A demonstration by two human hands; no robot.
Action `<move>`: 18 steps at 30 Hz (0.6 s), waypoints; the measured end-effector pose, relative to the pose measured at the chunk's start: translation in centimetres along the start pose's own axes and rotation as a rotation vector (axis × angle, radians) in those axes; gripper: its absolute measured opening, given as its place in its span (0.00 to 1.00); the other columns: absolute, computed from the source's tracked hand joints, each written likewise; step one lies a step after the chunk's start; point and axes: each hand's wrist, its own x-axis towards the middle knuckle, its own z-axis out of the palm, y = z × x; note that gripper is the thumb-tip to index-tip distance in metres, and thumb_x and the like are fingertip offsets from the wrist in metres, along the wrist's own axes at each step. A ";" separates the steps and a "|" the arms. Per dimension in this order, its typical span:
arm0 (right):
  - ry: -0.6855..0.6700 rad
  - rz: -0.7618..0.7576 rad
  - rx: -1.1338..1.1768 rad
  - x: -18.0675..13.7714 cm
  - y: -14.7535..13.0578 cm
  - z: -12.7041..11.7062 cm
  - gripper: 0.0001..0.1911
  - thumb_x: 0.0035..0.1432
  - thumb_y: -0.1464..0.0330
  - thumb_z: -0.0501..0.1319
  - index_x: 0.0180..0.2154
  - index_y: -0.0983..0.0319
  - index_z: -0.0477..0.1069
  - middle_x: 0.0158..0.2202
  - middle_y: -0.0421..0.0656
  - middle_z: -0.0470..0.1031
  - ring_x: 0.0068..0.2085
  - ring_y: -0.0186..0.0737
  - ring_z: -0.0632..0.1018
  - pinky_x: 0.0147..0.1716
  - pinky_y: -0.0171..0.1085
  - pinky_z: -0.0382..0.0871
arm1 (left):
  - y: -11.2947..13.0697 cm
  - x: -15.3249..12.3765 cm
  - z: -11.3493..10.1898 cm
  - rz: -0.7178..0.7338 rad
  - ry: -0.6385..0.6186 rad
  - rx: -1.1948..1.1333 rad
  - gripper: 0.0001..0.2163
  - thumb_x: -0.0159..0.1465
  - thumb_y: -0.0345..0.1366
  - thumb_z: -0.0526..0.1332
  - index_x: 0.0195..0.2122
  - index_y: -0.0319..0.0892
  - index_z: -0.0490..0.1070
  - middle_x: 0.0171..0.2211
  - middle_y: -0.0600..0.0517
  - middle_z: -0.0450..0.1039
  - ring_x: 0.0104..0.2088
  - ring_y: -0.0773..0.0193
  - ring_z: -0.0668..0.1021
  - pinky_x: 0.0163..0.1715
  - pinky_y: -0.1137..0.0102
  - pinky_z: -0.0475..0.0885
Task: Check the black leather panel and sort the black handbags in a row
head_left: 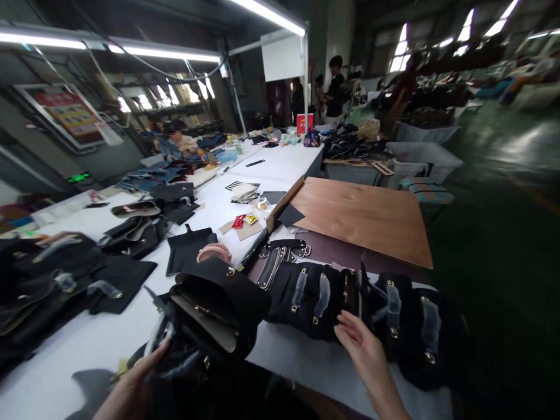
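Hands (365, 350) on black bags (315, 297) (bins (422, 154) behind).

Left hand (144, 364) curled closed, right hand (359, 344) flat, fingers extended.

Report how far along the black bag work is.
Done, it seems: a row of black bag pieces with fitted metal hardware lies at the table edge. In hand: the left hand grips a black bag; the right hand touches the row. Left: flat black pieces and piles lie further along the table.
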 end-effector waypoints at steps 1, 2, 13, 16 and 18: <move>0.069 -0.026 -0.109 1.8 -0.3 1.3 0.50 0.45 0.43 0.62 0.61 0.70 0.60 0.60 0.57 0.66 0.59 0.54 0.69 0.58 0.46 0.65 | -0.1 0.5 0.3 -0.015 0.014 -0.005 0.23 0.60 0.31 0.66 0.57 0.39 0.71 0.46 0.42 0.77 0.45 0.44 0.80 0.43 0.55 0.79; 0.154 -0.053 -0.228 3.5 -0.6 2.7 0.53 0.46 0.43 0.61 0.63 0.71 0.57 0.63 0.57 0.61 0.62 0.55 0.65 0.61 0.48 0.61 | -0.3 1.0 0.6 -0.027 0.026 -0.011 0.23 0.59 0.30 0.66 0.57 0.37 0.70 0.46 0.41 0.78 0.45 0.44 0.80 0.43 0.56 0.79; 0.513 -0.036 -0.525 11.4 -0.2 13.9 0.40 0.51 0.72 0.60 0.65 0.73 0.53 0.63 0.61 0.59 0.64 0.60 0.59 0.62 0.50 0.55 | -0.3 6.0 1.5 -0.033 -0.003 -0.035 0.21 0.58 0.32 0.69 0.53 0.34 0.70 0.44 0.38 0.77 0.42 0.45 0.81 0.36 0.62 0.79; 0.520 0.077 -0.441 11.5 0.6 12.5 0.39 0.47 0.72 0.63 0.61 0.78 0.58 0.57 0.66 0.65 0.61 0.62 0.65 0.60 0.48 0.59 | 0.1 6.8 2.0 -0.036 -0.050 -0.052 0.20 0.59 0.33 0.69 0.51 0.33 0.70 0.41 0.37 0.78 0.38 0.45 0.81 0.35 0.59 0.79; 0.496 0.205 -0.354 11.8 1.0 11.8 0.36 0.42 0.69 0.67 0.54 0.79 0.65 0.50 0.70 0.69 0.54 0.69 0.71 0.55 0.57 0.63 | 0.1 7.2 2.4 -0.052 -0.067 -0.075 0.18 0.59 0.33 0.69 0.49 0.33 0.71 0.38 0.38 0.78 0.35 0.48 0.81 0.35 0.62 0.78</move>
